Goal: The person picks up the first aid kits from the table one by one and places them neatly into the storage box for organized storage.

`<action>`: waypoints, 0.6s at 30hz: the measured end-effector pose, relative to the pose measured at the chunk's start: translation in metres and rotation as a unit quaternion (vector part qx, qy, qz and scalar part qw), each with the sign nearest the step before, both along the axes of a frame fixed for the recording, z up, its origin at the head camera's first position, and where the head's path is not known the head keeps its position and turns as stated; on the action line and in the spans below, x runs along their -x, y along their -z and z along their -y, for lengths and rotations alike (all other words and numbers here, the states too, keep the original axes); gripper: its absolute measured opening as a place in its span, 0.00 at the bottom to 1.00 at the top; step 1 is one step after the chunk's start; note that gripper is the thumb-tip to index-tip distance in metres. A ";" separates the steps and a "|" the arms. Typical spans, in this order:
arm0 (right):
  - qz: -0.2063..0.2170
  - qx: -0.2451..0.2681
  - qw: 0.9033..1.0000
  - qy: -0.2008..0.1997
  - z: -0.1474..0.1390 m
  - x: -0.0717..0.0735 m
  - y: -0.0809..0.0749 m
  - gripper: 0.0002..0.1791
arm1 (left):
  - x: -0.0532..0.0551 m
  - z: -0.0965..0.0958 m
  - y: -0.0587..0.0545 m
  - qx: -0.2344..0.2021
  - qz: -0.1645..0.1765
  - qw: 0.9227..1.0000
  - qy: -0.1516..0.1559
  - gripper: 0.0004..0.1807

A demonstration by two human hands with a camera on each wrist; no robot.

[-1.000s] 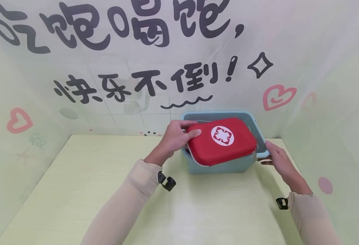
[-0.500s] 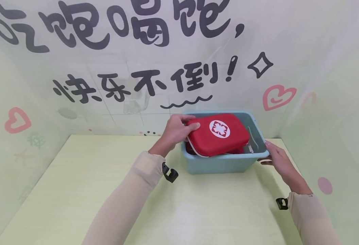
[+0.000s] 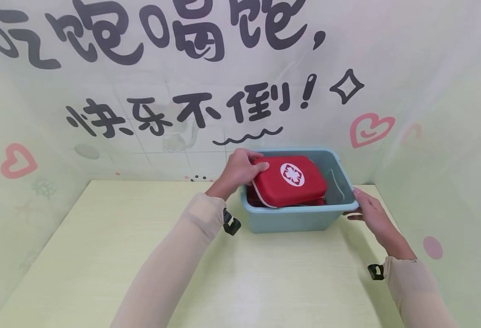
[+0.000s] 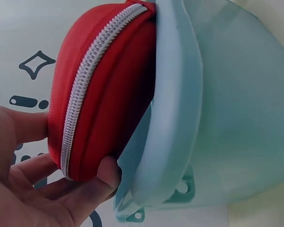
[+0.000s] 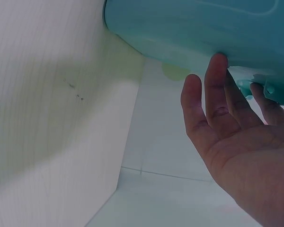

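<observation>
My left hand (image 3: pixel 242 168) grips the left end of a red first-aid kit (image 3: pixel 312 182), a zipped case with a white cross emblem. The kit lies tilted in the mouth of a light blue plastic bin (image 3: pixel 289 221), its left end raised near the rim. In the left wrist view, fingers and thumb pinch the kit (image 4: pixel 102 99) around its silver zipper (image 4: pixel 80 85). My right hand (image 3: pixel 373 214) holds the bin's right end by the rim, with fingers beneath it. In the right wrist view, a fingertip (image 5: pixel 217 61) touches the bin's outer wall.
The bin stands on a pale wooden table (image 3: pixel 142 255) against the back wall (image 3: pixel 154 150), which bears printed lettering. Beneath the kit, dark red contents (image 3: pixel 253 196) show inside the bin. A side wall (image 3: pixel 449 191) rises close on the right.
The left hand has lowered the red first-aid kit into the bin's mouth, moving it slightly left; more of the rim and interior shows. The right hand stays at the bin's right end.
</observation>
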State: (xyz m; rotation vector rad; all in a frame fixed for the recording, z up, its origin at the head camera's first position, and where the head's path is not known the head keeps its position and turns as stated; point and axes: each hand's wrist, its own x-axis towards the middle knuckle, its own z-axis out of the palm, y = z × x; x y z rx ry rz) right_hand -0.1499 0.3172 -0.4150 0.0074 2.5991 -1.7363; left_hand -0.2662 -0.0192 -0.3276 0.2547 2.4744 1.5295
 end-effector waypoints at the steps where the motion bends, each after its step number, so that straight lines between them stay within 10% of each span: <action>1: -0.001 -0.002 1.000 0.000 0.000 0.000 0.000 0.36 | 0.001 -0.001 0.000 0.006 -0.001 1.000 0.003 0.22; 18: -0.001 -0.010 1.000 0.000 0.000 -0.001 0.000 0.36 | 0.007 -0.014 0.007 0.074 -0.018 0.997 0.024 0.24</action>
